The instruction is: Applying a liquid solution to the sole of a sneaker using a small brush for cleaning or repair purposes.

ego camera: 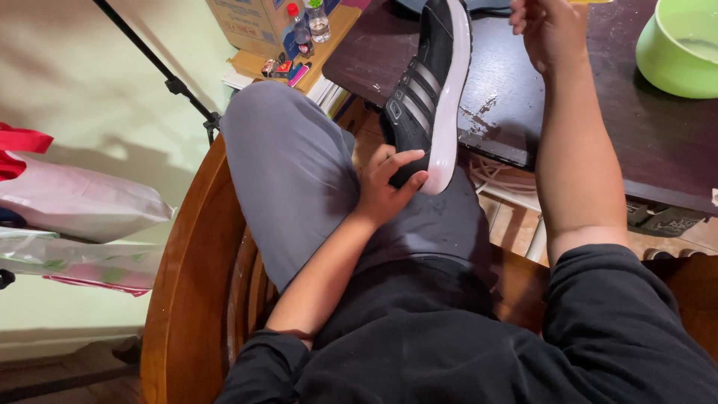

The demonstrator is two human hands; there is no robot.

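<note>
Two hands are in my view, and only one of them has the shoe. My left hand (387,187) is wrapped around the heel end of a black sneaker with grey side stripes and a white rubber sole (430,90), thumb lying across the heel and fingers curled behind it, a firm clasp rather than a pinch. From that hand the shoe runs up and away, its long axis slanting from the heel over my grey-trousered lap (299,172) to the toe, which reaches the edge of the dark brown wooden table (568,112). The white sole faces right, toward my other arm.

My right hand (550,26) is raised near the top of the frame, just right of the toe, loosely closed; something yellow shows at the very edge above it, but I cannot tell whether the fingers grip it. So the left hand is at the heel and the right is nearer the toe and sole.

Further out, a light green plastic bowl (680,49) sits on the table to the right, well apart from the shoe. I am seated in a curved wooden chair (187,284).
</note>
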